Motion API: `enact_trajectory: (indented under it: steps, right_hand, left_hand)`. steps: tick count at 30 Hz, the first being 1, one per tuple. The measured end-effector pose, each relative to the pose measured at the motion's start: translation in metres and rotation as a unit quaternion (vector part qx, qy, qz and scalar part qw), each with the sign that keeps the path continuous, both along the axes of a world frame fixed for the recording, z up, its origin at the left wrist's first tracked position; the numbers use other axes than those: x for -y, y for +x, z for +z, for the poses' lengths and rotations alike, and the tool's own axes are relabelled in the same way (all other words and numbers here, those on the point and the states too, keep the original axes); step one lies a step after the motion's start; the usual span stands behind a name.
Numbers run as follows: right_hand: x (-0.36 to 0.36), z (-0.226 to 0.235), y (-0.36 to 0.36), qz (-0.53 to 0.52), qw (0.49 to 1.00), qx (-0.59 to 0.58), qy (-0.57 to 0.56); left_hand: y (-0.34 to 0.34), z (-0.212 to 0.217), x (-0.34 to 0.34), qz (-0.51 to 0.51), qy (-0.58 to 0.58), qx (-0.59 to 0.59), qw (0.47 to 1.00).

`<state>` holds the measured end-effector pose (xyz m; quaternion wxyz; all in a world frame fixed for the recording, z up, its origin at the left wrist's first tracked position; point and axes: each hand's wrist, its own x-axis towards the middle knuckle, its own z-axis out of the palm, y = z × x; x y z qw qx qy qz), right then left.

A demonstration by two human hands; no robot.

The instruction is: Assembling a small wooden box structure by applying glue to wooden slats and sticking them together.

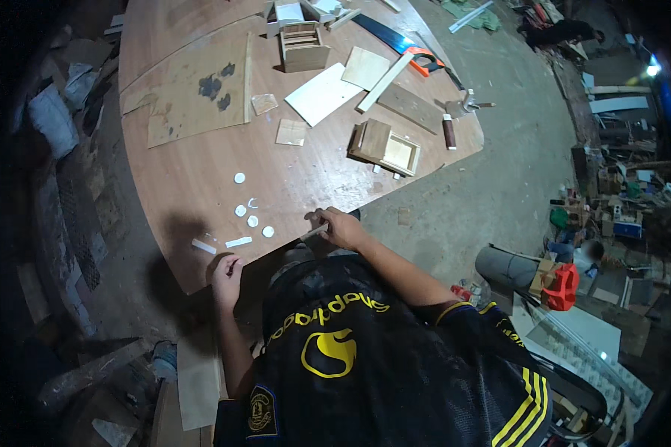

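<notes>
A broad reddish-brown tabletop (201, 171) takes up most of the scene, curving away at its near edge, with a dusty concrete floor (514, 149) to the right of it. On the far left part lies a plywood sheet (194, 93) with dark stains. Past the middle sit a white panel (322, 93), a small open wooden box (303, 46), and a flat wooden frame (385, 146) nearer the right edge. A saw (402, 46) with an orange handle rests at the far side, and a small brown bottle (449, 131) lies by the edge near the frame.

The person leans over the near edge in a black and yellow shirt. The right hand (341, 227) is curled around a thin pale stick (314, 232), held at the table's edge and pointing left. The left hand (226, 277) sits just off the near edge, fingers loosely curled; whether it holds anything, I cannot tell.

Between and just beyond the hands lie the smallest bits: several white discs (247, 214) scattered on the wood, and two short white strips (220, 244) close to the left hand.
</notes>
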<state>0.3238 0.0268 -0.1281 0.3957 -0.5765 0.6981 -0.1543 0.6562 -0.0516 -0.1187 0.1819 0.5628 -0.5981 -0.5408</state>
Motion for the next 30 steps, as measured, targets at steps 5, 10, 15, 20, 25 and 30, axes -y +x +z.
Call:
enact_trajectory:
  steps: [5, 10, 15, 20, 25, 30]
  right_hand:
    - [-0.011, -0.007, -0.006, -0.047, 0.998, 0.029, 0.001]
    - [0.005, -0.012, -0.002, -0.001, 0.999, 0.0, -0.039]
    - [0.034, -0.01, 0.035, 0.081, 0.986, -0.09, -0.112]
    - [0.058, -0.03, 0.075, 0.113, 0.972, -0.101, -0.179]
    - [0.069, -0.038, 0.088, 0.149, 0.963, -0.139, -0.175]
    - [0.073, -0.031, 0.091, 0.162, 0.964, -0.146, -0.154]
  left_hand:
    - [-0.003, 0.014, 0.004, -0.015, -0.014, 0.037, 0.999]
    - [0.007, 0.001, -0.011, 0.021, -0.02, -0.008, 1.0]
    - [0.035, 0.006, -0.034, 0.071, -0.008, 0.059, 0.996]
    - [0.057, 0.014, -0.045, 0.094, 0.007, 0.077, 0.993]
    - [0.071, 0.015, -0.052, 0.119, 0.02, 0.095, 0.988]
    - [0.081, 0.008, -0.059, 0.134, 0.015, 0.091, 0.987]
